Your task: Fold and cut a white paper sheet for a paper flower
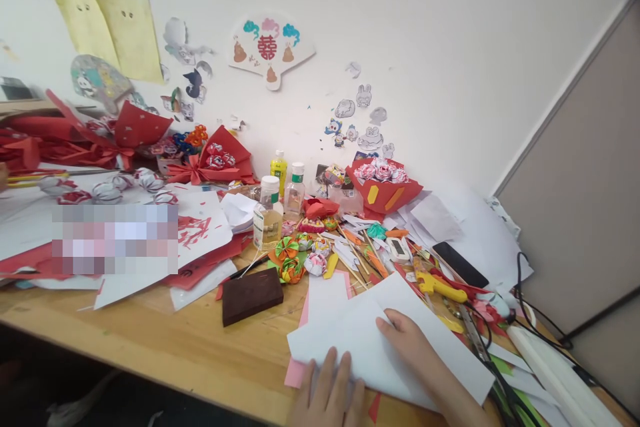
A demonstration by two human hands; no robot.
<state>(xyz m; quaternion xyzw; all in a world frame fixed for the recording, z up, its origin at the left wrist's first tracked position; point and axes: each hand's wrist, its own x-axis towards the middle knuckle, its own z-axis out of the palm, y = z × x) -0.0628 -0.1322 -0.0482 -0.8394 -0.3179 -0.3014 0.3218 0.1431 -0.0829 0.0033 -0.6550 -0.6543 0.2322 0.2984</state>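
A large sheet of white paper (370, 293) lies near the table's front edge, with one part folded over the rest. My left hand (330, 390) rests on its lower edge, fingers stretched out and apart. Higher up on the same sheet, my right hand (407, 340) has its fingers curled together at the edge of the folded part. The tips of those fingers are partly hidden. Pink paper (295, 370) shows from under the white sheet's left side. Left of it sits a dark brown block (253, 297).
Folded paper flowers (290, 260), sticks and scraps crowd the table behind the sheet. Bottles (267, 217) and a red-wrapped bouquet (383, 183) stand further back. At right are a yellow glue gun (440, 285), a phone (460, 265), black-handled scissors (510, 390) and cables.
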